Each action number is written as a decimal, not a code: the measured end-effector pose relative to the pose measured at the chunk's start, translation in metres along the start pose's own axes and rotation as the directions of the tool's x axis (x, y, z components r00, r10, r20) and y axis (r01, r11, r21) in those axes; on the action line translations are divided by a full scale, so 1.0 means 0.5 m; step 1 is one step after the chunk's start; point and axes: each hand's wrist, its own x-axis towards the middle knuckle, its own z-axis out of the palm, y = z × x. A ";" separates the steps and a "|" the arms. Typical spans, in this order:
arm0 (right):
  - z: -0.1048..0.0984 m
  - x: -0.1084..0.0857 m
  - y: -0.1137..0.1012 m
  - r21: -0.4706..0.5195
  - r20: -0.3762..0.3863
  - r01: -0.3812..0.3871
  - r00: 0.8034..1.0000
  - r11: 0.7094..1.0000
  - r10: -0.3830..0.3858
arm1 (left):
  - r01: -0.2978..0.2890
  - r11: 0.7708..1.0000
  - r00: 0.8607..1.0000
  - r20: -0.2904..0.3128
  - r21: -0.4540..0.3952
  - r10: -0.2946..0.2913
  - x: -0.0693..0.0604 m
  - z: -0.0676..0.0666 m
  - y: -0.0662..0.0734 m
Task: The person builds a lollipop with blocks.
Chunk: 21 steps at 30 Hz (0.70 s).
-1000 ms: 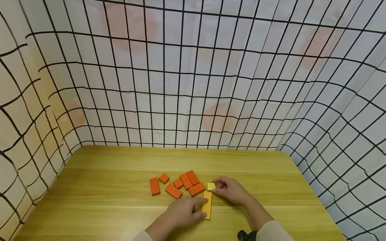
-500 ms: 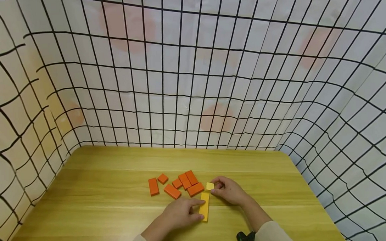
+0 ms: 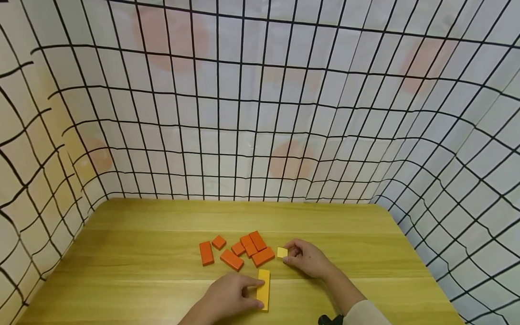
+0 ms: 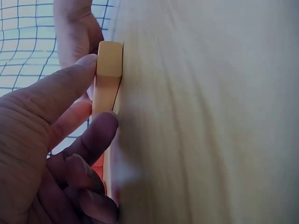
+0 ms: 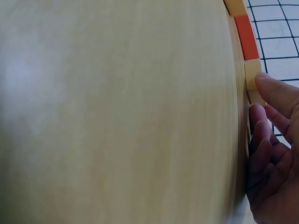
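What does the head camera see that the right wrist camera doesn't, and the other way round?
Only the head view shows the left hand, all seven orange blocks together, and the black thing by the right sleeve.

Only the right wrist view shows, close up, the folded fingers beneath the right thumb.

Both show the right hand, the small yellow block it holds, at least one orange block, the table and the wall with black lines. A yellow bit at the right wrist view's top edge may be the long yellow block.
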 end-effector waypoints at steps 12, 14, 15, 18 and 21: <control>0.005 -0.003 -0.005 0.018 -0.016 -0.008 1.000 1.000 0.009 | 0.018 0.987 1.000 0.016 -0.157 -0.016 -0.066 -0.012 -0.029; 0.005 -0.003 -0.006 0.017 -0.019 -0.011 1.000 1.000 0.011 | 0.022 0.970 1.000 0.019 -0.241 -0.017 -0.073 -0.012 -0.038; 0.006 -0.003 -0.006 0.018 -0.020 -0.012 1.000 1.000 0.012 | 0.023 0.961 1.000 0.019 -0.276 -0.018 -0.076 -0.012 -0.041; 0.006 -0.005 -0.008 0.024 -0.020 -0.017 1.000 1.000 0.018 | 0.010 0.948 1.000 0.011 -0.317 -0.006 -0.081 -0.010 -0.048; 0.006 -0.006 -0.010 0.034 -0.016 -0.021 1.000 0.999 0.021 | -0.010 0.961 1.000 0.019 -0.275 0.016 -0.081 -0.009 -0.051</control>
